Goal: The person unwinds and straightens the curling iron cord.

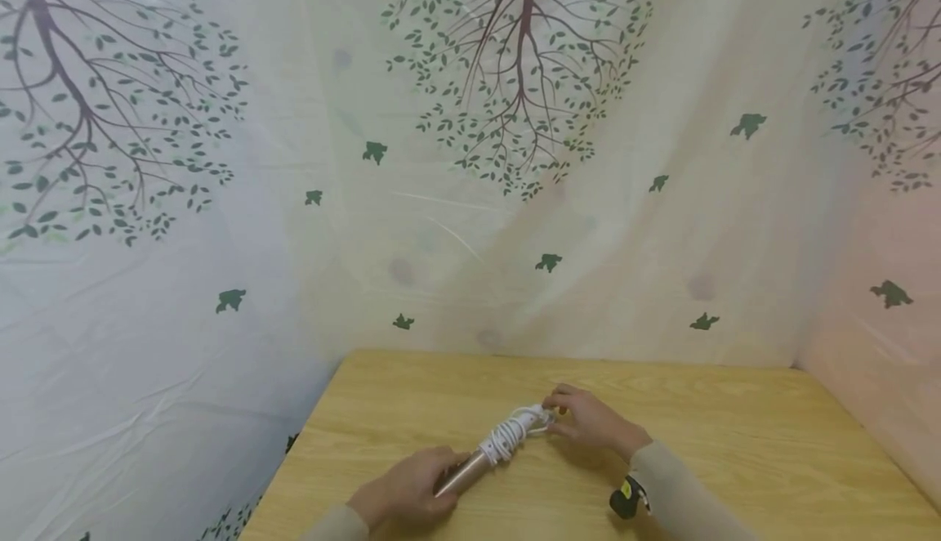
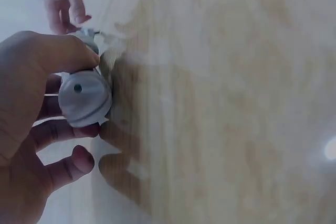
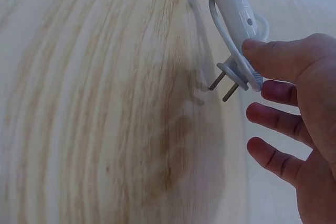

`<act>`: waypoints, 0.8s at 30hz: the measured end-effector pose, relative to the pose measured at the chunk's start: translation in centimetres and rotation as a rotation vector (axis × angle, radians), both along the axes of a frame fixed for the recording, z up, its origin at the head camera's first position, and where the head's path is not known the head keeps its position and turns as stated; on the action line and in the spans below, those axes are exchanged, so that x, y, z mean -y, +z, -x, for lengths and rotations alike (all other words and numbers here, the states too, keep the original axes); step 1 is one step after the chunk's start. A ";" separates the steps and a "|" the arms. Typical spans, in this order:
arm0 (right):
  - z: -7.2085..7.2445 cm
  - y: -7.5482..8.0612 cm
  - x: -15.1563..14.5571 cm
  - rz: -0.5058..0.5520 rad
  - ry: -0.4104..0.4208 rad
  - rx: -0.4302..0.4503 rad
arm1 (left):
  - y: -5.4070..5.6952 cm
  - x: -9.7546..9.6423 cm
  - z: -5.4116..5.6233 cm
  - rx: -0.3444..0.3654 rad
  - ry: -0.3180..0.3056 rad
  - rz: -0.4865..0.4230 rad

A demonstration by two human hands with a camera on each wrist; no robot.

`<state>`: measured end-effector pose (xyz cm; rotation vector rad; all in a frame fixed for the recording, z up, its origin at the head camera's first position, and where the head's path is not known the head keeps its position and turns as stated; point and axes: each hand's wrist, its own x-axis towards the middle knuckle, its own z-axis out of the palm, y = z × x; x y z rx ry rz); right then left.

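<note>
A curling iron (image 1: pixel 465 473) with a bronze-coloured barrel and a white handle lies at a slant between both hands. Its white power cord (image 1: pixel 506 441) is wound round the handle in several turns. My left hand (image 1: pixel 413 485) grips the barrel; the left wrist view shows the rounded grey end cap (image 2: pixel 85 98) between thumb and fingers. At the handle's far end my right hand (image 1: pixel 594 422) pinches with the thumb and a finger, the other fingers spread apart. A two-pin plug (image 3: pixel 231 74) hangs beside that end, close to the thumb. What the index fingertip touches is hidden.
The wooden table (image 1: pixel 706 435) extends around both hands. Pale sheets printed with trees and green birds (image 1: pixel 547 263) hang behind the table and at both sides. A black and yellow device (image 1: pixel 626 498) sits on the right wrist.
</note>
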<state>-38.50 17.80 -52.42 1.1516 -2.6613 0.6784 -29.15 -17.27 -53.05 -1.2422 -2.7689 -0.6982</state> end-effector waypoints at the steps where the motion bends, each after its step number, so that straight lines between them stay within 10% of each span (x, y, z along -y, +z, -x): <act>1: 0.0 -0.1 0.0 0.005 -0.009 0.000 | 0.0 0.1 0.2 0.002 -0.002 -0.001; 13: -0.9 0.4 -1.5 0.017 -0.087 -0.039 | 0.7 0.0 2.3 -0.029 0.007 0.061; 24: -2.8 0.9 -1.7 0.022 -0.037 0.117 | 0.6 0.1 2.0 -0.043 0.035 0.114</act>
